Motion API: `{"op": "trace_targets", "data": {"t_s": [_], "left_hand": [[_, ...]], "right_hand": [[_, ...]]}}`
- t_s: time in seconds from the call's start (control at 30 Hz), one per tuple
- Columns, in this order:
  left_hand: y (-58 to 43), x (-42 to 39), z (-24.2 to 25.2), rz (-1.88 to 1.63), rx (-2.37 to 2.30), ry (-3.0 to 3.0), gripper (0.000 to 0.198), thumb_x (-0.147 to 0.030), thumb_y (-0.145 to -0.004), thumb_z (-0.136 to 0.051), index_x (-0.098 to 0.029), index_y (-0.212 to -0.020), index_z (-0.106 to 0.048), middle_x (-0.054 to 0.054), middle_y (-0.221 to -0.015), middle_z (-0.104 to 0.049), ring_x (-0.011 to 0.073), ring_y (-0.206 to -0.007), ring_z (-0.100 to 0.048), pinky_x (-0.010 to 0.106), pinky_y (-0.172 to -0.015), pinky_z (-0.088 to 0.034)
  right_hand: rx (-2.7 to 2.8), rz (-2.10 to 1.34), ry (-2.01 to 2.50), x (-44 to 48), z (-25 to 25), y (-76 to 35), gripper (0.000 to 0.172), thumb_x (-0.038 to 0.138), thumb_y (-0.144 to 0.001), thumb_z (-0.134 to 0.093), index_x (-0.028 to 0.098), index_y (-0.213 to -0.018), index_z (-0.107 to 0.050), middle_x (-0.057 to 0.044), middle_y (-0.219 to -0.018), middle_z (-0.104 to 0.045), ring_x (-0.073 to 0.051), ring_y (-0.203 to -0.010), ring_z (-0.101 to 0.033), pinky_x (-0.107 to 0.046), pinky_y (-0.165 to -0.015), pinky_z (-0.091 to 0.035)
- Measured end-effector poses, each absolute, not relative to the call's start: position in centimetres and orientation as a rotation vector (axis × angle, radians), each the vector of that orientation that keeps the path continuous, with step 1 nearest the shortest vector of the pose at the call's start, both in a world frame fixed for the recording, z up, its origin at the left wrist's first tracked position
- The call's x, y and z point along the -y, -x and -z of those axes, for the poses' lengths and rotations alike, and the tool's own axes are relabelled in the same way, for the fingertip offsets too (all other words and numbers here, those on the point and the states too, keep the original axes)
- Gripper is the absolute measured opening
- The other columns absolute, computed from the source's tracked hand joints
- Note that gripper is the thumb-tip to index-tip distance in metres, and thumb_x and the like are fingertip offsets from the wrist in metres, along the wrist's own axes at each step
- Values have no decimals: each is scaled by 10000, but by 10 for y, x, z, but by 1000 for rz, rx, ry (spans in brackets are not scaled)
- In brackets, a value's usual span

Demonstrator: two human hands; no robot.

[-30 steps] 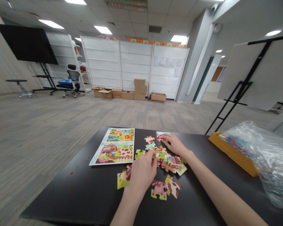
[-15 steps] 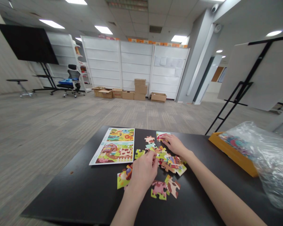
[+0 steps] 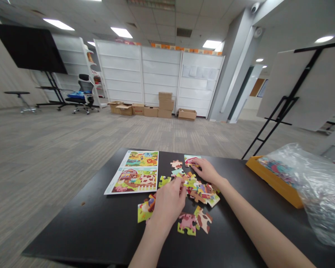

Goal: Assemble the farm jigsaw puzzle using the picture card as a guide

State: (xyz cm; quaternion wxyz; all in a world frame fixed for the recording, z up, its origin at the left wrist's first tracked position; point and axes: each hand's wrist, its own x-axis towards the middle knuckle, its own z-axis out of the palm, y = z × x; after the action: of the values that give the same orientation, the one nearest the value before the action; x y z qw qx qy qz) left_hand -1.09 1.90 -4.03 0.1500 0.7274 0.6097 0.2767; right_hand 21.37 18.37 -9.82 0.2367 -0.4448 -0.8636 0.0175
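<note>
My left hand [image 3: 170, 197] is over the near left side of a loose heap of jigsaw puzzle pieces [image 3: 194, 182]. Its fingers are curled together at the heap, and whatever is between them is hidden. At the far side of the table, my right hand [image 3: 206, 171] has its fingers closed over the edge of a puzzle piece with a red barn [image 3: 188, 160]. Left of that lies a cream piece [image 3: 176, 164]. Closer to me are a pink pig piece [image 3: 187, 222] and a brown-spotted piece [image 3: 203, 219]. A chicken piece [image 3: 144, 212] is partly covered by my left hand.
A printed picture sheet [image 3: 111, 188] with farm and jungle scenes lies left of the heap. To the right stands a yellow box [image 3: 273, 182] holding a bag of pieces, with clear plastic wrap [image 3: 321, 208] over it. The black table [image 3: 80, 230] ends ahead and left.
The whole view has shifted slightly. Both hands stay at almost the same places, the left on the heap and the right at the barn piece.
</note>
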Motion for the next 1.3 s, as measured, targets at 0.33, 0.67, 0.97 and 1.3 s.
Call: {"op": "trace_targets", "data": {"t_s": [0.33,0.67,0.97,1.3], "left_hand": [[12,-19,38,-767,-1755,-2070,111,-229,-960,-516,-242,-987,-623,25,-965,-760,203,-877,-717,275,-712,-443],[22,-23,35,-777,-1817,-2047,154,-230,-977,-495,-264,-1030,-636,7,-944,-761,208,-882,-713,279,-696,-420],[34,-25,30,-704,-1958,-2029,185,-223,-982,-497,-252,-1112,-626,41,-1040,-750,224,-959,-699,291,-743,-446],[14,-22,30,-736,-1885,-2131,166,-214,-986,-478,-240,-1032,-636,37,-1016,-736,209,-945,-687,283,-742,-452]], "right_hand": [[2390,0,1174,-183,97,-214,282,324,-992,-519,207,-1147,-724,-107,-1226,-730,-283,-1179,-636,-469,-1055,-468],[2270,-63,1182,-177,84,-213,284,332,-991,-477,195,-1110,-695,-125,-1173,-714,-276,-1086,-642,-436,-984,-497],[2388,-551,1264,-126,25,-224,354,496,-937,-549,207,-925,-753,-32,-802,-741,-184,-700,-632,-299,-671,-490],[2484,-696,1446,-89,27,-249,475,488,-627,-871,214,-997,-753,-35,-819,-707,-199,-709,-625,-270,-604,-461]]}}
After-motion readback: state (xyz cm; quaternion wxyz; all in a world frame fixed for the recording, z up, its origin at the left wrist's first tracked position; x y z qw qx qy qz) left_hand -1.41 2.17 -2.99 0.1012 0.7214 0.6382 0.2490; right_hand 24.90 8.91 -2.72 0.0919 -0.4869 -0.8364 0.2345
